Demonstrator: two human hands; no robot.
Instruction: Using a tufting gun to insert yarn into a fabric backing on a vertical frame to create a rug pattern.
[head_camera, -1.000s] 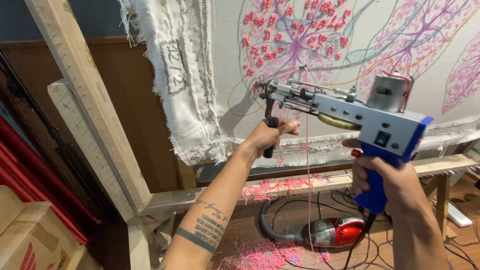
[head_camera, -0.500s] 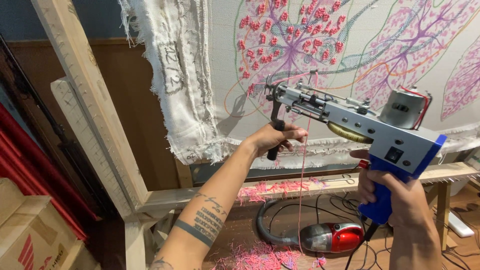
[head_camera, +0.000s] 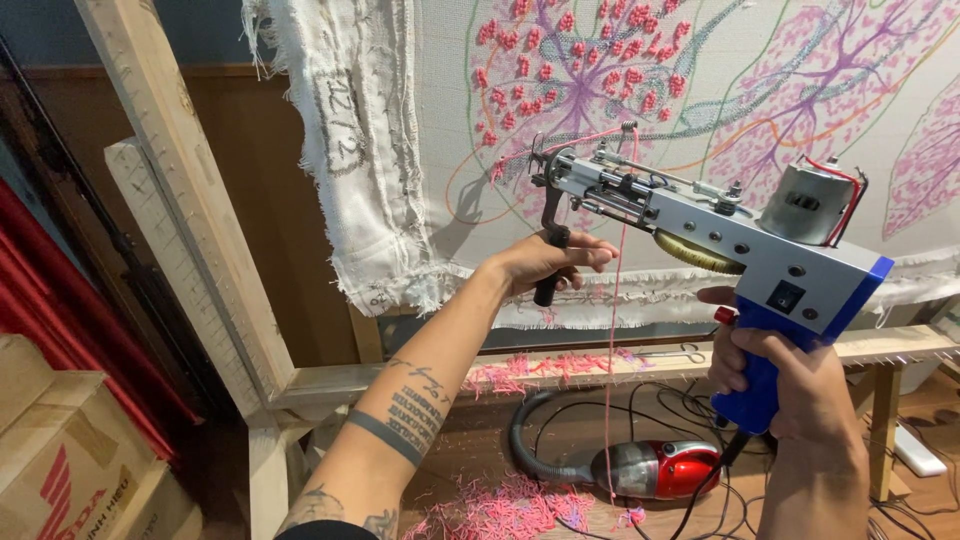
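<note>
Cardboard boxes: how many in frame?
2, both at lower left: one cardboard box with red print, a second plain box behind it against the left edge. More may sit out of view.

One view only: head cam, worn at eye level, aimed fwd and slightly down at a cloth (head_camera: 700, 120) stretched on a wood frame (head_camera: 180, 200). Close range. The tufting gun (head_camera: 720, 230) is seen at centre to 3 o'clock, floor w/ a vacuum (head_camera: 655, 468) at 6 o'clock, boxes (head_camera: 60, 450) at 8 o'clock. No second view, so nothing is shared.
</note>
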